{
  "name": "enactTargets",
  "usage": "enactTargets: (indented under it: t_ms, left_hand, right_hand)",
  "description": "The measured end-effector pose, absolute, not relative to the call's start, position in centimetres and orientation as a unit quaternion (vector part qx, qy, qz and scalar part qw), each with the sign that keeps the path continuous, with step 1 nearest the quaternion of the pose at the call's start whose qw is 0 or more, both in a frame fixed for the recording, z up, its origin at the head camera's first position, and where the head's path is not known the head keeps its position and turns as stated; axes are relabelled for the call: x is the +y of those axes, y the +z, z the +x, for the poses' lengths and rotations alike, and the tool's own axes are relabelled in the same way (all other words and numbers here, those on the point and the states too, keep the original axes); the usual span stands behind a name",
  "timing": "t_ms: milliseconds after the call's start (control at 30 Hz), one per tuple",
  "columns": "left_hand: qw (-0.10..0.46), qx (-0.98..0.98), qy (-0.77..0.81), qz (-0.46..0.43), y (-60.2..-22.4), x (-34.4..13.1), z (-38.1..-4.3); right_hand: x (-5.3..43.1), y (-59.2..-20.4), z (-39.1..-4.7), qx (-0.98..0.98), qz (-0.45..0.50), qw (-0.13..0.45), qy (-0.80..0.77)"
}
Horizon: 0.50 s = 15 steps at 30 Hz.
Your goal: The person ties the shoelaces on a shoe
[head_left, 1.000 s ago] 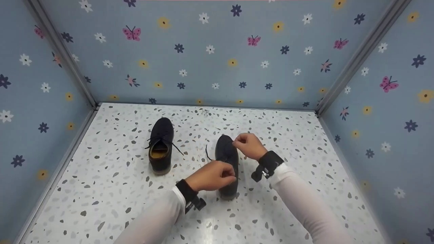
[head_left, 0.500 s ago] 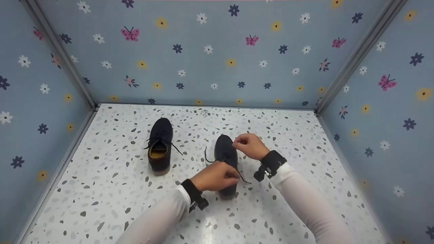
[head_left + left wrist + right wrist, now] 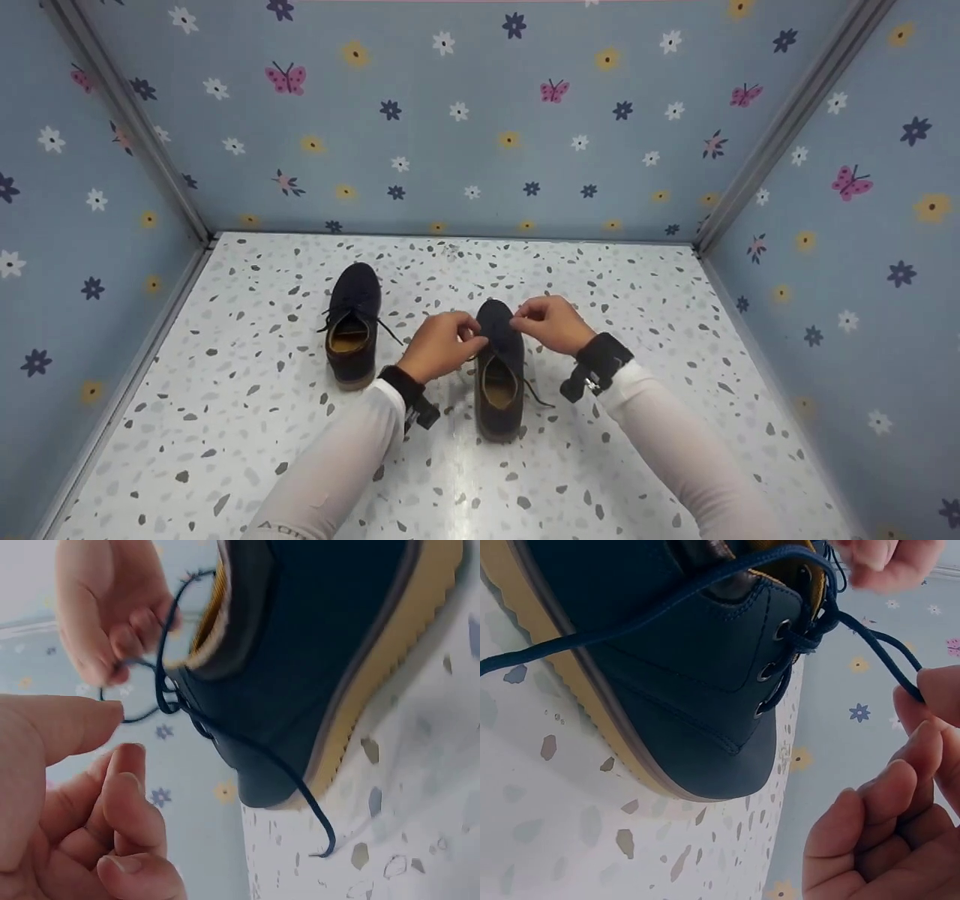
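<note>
A dark navy lace-up shoe (image 3: 497,424) with a tan sole stands on the floor, toe pointing away. To its right, my right hand (image 3: 555,324) pinches a loop of shoelace (image 3: 881,653) between thumb and index finger. On the shoe's other side is my left hand (image 3: 441,345), near the laces. Its thumb and index finger are apart in the left wrist view, with nothing visibly held between them. One loose lace end (image 3: 300,784) hangs down over the shoe's side to the floor. Another loose end (image 3: 562,643) crosses the opposite side.
A matching shoe (image 3: 356,289), its laces loose, stands to the left. Both shoes are on a white speckled floor (image 3: 622,457). Blue panels with flowers and butterflies, such as the back panel (image 3: 480,75), enclose the space on three sides.
My left hand has moved from over the shoe's opening forward and left, uncovering the opening. The right-side lace end now lies loose. My right hand stays nearly in place.
</note>
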<state>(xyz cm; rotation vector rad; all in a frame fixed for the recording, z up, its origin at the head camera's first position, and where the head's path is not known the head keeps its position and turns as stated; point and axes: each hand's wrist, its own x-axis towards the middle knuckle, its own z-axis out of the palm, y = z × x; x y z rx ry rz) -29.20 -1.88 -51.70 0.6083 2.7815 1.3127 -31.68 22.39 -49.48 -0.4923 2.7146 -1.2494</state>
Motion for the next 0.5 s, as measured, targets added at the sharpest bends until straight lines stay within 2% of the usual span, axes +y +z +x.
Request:
enactTargets:
  t_ms: [233,500]
  left_hand:
    - [0.004,0.874,0.43,0.227,-51.5,-0.9,-30.4]
    - [-0.015,0.875,0.429,0.225,-51.7,-0.7,-30.5]
  right_hand:
    - [22.0,-49.0,-31.5,0.892,-0.176,0.07,-0.41]
    - [22.1,-49.1,-31.5,0.883,-0.187,0.066,-0.426]
